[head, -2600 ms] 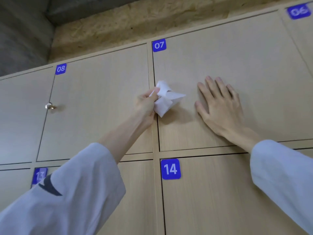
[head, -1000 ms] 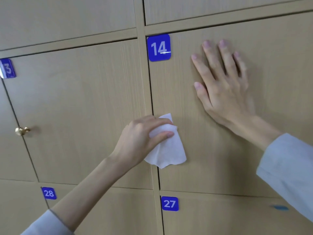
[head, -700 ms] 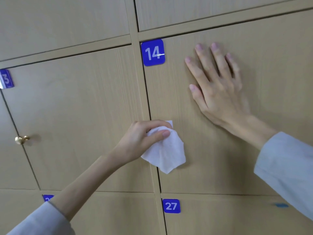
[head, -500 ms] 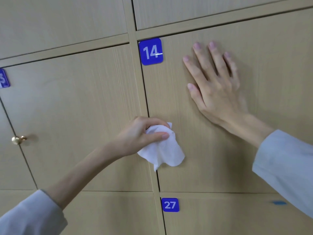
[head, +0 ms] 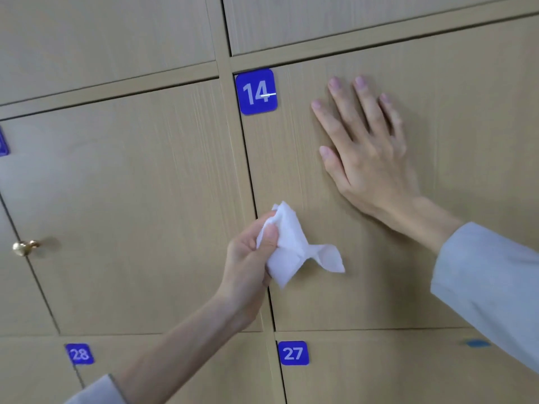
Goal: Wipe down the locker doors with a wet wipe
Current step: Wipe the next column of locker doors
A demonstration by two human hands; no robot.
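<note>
Scanning from the left of the 14 plate (head: 256, 91), a brass knob (head: 22, 247) sits on the neighbouring door's far edge, well apart from the plate and lower than it. Lower still, left of the plate, is the 28 plate (head: 79, 353).

Closer in, the left hand (head: 248, 266) is below the 14 plate, over the vertical seam that borders door 14 (head: 437, 199). Its thumb and curled fingers pinch the wet wipe (head: 291, 249), which is bunched into a wad with a loose corner trailing to the right. Half a second ago the wipe lay flatter under the fingers against the door; now the hand has turned so the thumb faces the camera and the cloth is gathered up. Whether the wad still touches the wood I cannot tell. That change reads as a regrip or refold between strokes, not a stroke itself.

Directly below the 14 plate, beneath the wipe, is the 27 plate (head: 293, 353).

Right of the 14 plate and just below its level, the right hand (head: 364, 158) lies flat on door 14, fingers straight and slightly spread, palm pressed to the panel. It has stayed in the same spot over the last second, apparently bracing.

My judgement: the lower left part of door 14 has been wiped, while the area under and beyond the bracing hand is probably still to do.
</note>
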